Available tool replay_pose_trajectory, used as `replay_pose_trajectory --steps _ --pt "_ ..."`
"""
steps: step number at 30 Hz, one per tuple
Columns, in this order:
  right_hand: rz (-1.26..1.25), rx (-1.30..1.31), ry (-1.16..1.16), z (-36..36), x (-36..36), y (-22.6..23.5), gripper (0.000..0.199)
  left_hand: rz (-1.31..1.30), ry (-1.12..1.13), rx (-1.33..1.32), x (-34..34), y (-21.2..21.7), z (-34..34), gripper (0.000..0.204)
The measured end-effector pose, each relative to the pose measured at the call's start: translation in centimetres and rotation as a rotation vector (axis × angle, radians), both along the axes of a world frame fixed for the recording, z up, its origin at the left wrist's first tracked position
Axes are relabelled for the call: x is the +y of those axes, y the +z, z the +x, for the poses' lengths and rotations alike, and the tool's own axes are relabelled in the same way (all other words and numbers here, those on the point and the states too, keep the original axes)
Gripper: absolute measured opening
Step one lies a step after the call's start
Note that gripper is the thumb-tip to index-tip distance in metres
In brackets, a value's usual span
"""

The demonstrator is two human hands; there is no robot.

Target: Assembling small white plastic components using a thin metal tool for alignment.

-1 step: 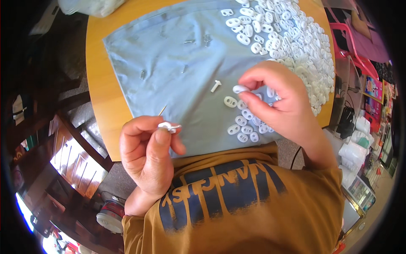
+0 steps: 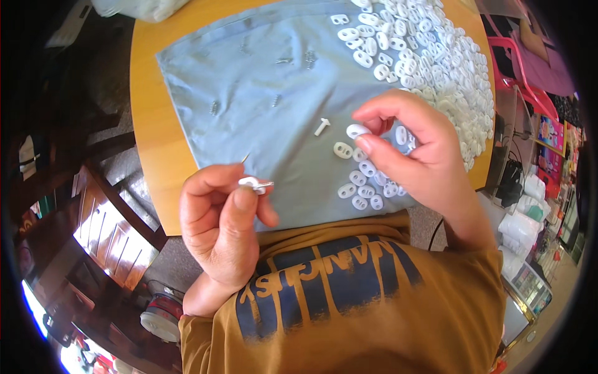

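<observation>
My left hand (image 2: 223, 227) is closed, pinching a small white plastic piece (image 2: 250, 181) between thumb and fingers. A short silvery metal part (image 2: 266, 184) pokes out of its right side. A thin metal point (image 2: 245, 158) rises above the same fingers; how it joins on is hidden. My right hand (image 2: 423, 146) is also closed, thumb and forefinger gripping a white oval two-hole cord lock (image 2: 355, 130). Below it lies a loose group of similar cord locks (image 2: 357, 178). One white T-shaped plunger (image 2: 322, 126) rests on the grey-blue cloth (image 2: 293, 149) between the hands.
A large heap of white cord locks (image 2: 442, 68) covers the far right of the wooden table (image 2: 147, 124). Several small metal springs (image 2: 309, 59) are scattered over the cloth's far left. A plastic bag (image 2: 140, 7) sits at the back left. A red chair (image 2: 517, 62) stands beyond the right edge.
The view has shifted slightly, so the table things appear a little farther right. My left hand has risen a touch, and the right thumb's piece shows more of its face. Both grips hold.
</observation>
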State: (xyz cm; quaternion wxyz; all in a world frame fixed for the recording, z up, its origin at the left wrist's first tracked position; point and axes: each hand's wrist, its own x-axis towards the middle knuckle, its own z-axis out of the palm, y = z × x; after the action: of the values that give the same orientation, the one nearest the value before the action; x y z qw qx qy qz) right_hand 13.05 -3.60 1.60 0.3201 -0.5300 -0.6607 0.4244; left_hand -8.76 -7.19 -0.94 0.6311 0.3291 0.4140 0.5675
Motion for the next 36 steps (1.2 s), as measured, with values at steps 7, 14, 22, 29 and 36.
replay_pose_trajectory --steps 7,14,22,29,36 --pt "-0.649 0.769 -0.186 -3.6 -0.2 1.0 0.029 0.032 -0.081 -0.129 0.7 0.7 0.2 0.021" --pt "-0.702 0.901 -0.132 -5.3 -0.4 0.7 0.026 -0.092 -0.092 -0.126 0.9 1.0 0.1 0.018" --pt "-0.496 0.756 -0.141 -6.5 -0.8 1.3 0.029 -0.078 -0.118 -0.175 0.7 0.5 -0.2 0.019" --pt "-0.238 0.521 -0.052 -6.0 -0.9 1.0 0.025 -0.070 -0.110 -0.154 0.6 0.4 -0.1 0.019" --pt "-0.053 0.331 0.060 -5.5 -0.8 0.7 0.024 -0.058 -0.109 -0.145 0.6 0.1 0.2 0.019"
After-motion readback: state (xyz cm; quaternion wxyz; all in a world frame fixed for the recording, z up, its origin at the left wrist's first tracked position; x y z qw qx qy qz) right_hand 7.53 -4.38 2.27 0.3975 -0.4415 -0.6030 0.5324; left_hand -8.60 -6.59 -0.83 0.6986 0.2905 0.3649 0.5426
